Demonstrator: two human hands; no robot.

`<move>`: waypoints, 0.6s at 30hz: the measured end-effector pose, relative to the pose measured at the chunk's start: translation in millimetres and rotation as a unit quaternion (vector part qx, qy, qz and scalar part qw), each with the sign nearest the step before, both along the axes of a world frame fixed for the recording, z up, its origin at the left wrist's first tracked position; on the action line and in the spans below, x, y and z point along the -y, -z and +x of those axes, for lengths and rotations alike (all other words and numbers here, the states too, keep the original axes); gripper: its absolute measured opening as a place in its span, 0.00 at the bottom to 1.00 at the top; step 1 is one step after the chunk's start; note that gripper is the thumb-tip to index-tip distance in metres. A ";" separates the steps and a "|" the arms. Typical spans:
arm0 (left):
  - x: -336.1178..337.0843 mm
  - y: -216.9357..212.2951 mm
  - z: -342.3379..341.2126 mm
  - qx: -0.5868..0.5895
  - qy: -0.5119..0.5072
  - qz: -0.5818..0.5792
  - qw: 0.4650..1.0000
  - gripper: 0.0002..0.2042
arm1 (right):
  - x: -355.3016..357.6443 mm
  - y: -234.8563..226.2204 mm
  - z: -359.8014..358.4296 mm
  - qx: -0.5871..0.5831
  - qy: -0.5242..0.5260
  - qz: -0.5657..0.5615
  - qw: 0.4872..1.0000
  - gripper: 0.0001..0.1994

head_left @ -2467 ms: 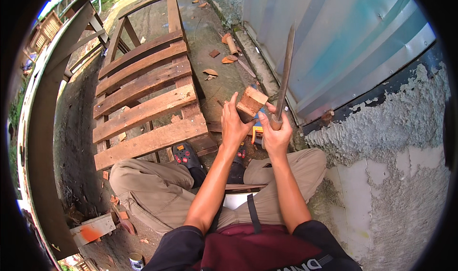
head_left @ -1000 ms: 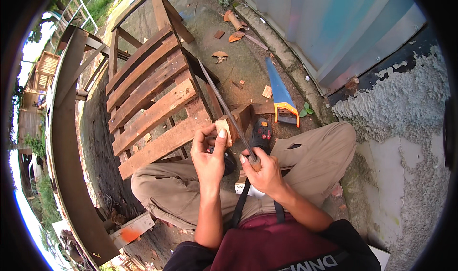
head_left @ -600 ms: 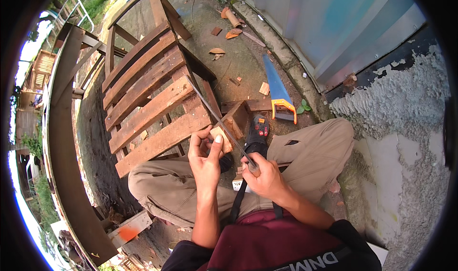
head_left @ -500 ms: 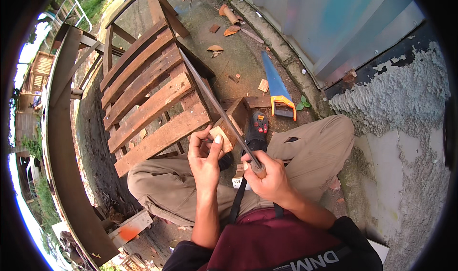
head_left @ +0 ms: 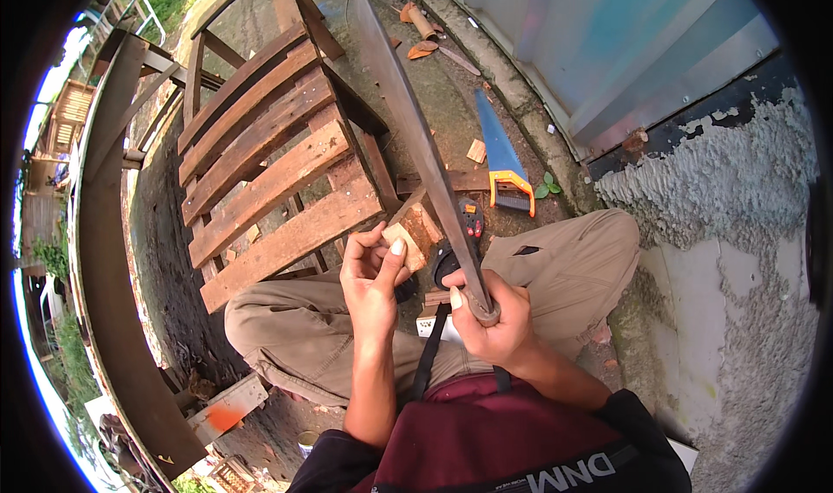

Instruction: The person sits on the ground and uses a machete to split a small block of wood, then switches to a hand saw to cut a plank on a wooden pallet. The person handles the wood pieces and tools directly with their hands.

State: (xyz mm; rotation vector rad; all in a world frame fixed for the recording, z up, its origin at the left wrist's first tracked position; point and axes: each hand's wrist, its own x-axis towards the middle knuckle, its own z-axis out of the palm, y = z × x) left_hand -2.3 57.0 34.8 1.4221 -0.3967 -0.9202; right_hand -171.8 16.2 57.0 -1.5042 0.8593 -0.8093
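Note:
My right hand is wrapped around the handle end of a machete. Its long dark blade slants up and away to the left, broad side partly turned toward me. A small pale wood block is pinched between the thumb and fingers of my left hand. Just left of the blade's lower half is that block, with a visible gap to the blade. Behind it stands a thicker brown piece of wood, partly hidden by the block and the machete.
A slatted wooden seat frame lies ahead on the left. A handsaw with a blue blade and orange-black handle rests on the ground at right, near a wood scrap. A metal sheet wall bounds the right. My legs are folded around the work.
The machete has swung upright and away from the wood block, its blade turning to show more of its broad side. My left hand keeps the block in nearly the same place.

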 end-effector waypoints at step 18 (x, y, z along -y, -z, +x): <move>-6.6 7.5 -11.3 0.036 -0.051 -0.020 0.998 0.14 | -4.6 30.1 -20.6 -0.090 -0.021 0.020 0.996 0.06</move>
